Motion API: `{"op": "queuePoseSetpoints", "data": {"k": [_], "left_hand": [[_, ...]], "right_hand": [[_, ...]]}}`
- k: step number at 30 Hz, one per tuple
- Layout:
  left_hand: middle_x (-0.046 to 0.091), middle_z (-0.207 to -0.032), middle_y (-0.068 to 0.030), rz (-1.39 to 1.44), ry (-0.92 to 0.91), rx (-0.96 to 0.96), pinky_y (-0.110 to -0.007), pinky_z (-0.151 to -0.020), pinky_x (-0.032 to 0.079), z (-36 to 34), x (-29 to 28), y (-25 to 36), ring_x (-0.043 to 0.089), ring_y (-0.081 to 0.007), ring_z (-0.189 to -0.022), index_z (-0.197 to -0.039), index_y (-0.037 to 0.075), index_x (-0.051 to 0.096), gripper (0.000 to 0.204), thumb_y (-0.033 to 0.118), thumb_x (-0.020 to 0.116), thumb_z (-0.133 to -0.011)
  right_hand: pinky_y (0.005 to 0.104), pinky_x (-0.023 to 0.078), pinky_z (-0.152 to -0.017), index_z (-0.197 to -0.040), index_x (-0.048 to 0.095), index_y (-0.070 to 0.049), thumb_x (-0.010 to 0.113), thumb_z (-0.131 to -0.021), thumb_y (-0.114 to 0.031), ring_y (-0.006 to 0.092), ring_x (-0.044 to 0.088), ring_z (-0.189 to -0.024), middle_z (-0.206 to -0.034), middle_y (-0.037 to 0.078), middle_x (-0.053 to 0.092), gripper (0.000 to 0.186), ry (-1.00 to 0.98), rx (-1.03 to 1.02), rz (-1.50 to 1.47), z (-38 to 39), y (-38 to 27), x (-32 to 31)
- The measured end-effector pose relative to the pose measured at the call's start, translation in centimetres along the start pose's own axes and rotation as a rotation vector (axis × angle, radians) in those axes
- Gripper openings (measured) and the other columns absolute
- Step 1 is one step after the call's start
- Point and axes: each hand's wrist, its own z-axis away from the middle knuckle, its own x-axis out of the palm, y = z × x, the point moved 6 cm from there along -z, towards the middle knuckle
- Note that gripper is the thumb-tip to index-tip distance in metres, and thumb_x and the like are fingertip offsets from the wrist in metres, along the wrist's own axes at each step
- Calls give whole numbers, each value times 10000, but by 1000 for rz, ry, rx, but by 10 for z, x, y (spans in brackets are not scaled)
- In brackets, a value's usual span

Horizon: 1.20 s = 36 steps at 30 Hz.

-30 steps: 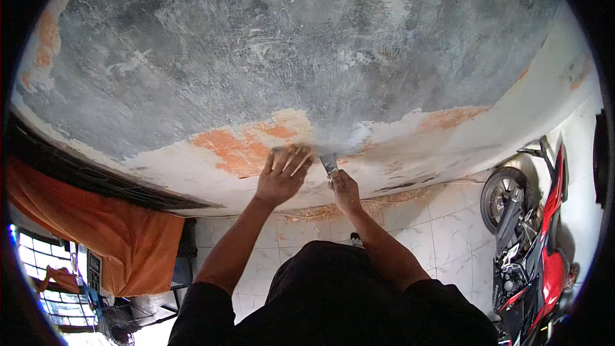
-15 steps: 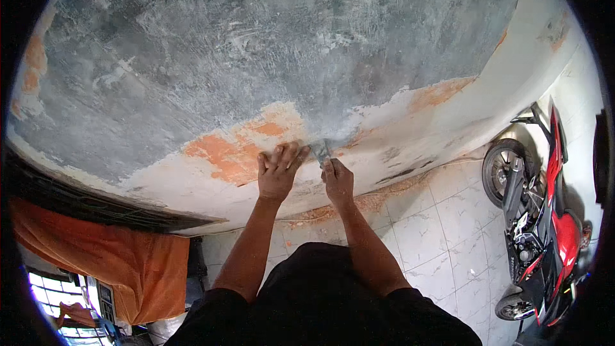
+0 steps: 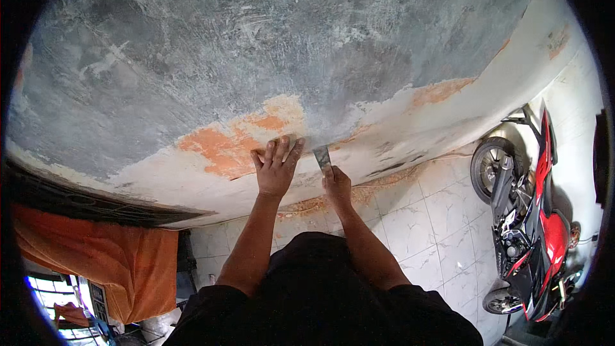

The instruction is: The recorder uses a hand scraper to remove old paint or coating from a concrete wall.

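My left hand (image 3: 274, 168) lies open on the wall, fingers apart, touching the edge of an orange and cream patch (image 3: 218, 147) where the top coat is flaked. Just to its right, my right hand (image 3: 337, 186) is closed around a metal scraper (image 3: 323, 157), whose flat blade meets the wall at the ragged border between the grey surface (image 3: 307, 32) and the whitish strip (image 3: 160, 186) below it.
A red and black motorcycle (image 3: 554, 237) stands at the right. An orange cloth (image 3: 138, 269) hangs at lower left beside a barred window (image 3: 50, 291) and a dark grille (image 3: 109, 195). Flaked orange debris (image 3: 304, 205) lies on white floor tiles (image 3: 416, 230) along the wall's foot.
The view has shifted, and both hands show higher in the picture than a second ago. My left hand still rests on the wall, and the scraper blade stays against it with slight movement.
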Motion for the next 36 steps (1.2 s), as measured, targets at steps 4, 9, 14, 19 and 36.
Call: {"op": "queuePoseSetpoints", "data": {"k": [4, 9, 14, 19, 36], "left_hand": [[184, -1498, 52, -6, 3, -7, -585, -1033, 136, -4, -3, 5, 155, -215, -1379, -1314, 408, 432, 530, 263, 607, -836], [205, -1487, 22, -70, 26, 46, -580, -1038, 101, -2, -2, 1, 141, -246, -1384, -1284, 382, 466, 499, 310, 640, -823], [210, -1483, -6, -115, 53, 84, -576, -1068, 32, 2, 1, 3, 140, -279, -1383, -1256, 357, 501, 489, 354, 675, -799], [215, -1475, 0, -122, 33, 71, -589, -1065, 32, 4, 2, -1, 152, -278, -1377, -1276, 360, 474, 517, 366, 673, -799], [224, -1482, 23, -48, 52, 22, -546, -1085, 11, 1, -5, 2, 150, -232, -1382, -1286, 386, 475, 475, 272, 605, -844]], "right_hand": [[303, 418, -542, -739, 522, -9, 491, -916, -405, 152, 488, -526, -568, 74, 515, 435, -29, -135, -203, -24, -47, 4], [293, 404, -533, -745, 526, -8, 459, -939, -379, 139, 476, -529, -570, 72, 504, 424, -37, -58, -132, -6, -8, 3], [295, 403, -533, -750, 536, -8, 460, -935, -389, 124, 481, -547, -572, 59, 491, 430, -62, -125, -189, -22, -52, 8], [271, 365, -490, -735, 515, -17, 455, -947, -309, 100, 409, -514, -566, 8, 445, 366, -87, 13, -88, -6, -4, 8], [267, 366, -505, -719, 494, -28, 449, -955, -324, 89, 430, -526, -555, 8, 443, 382, -39, -189, -122, -17, -91, 1]]}}
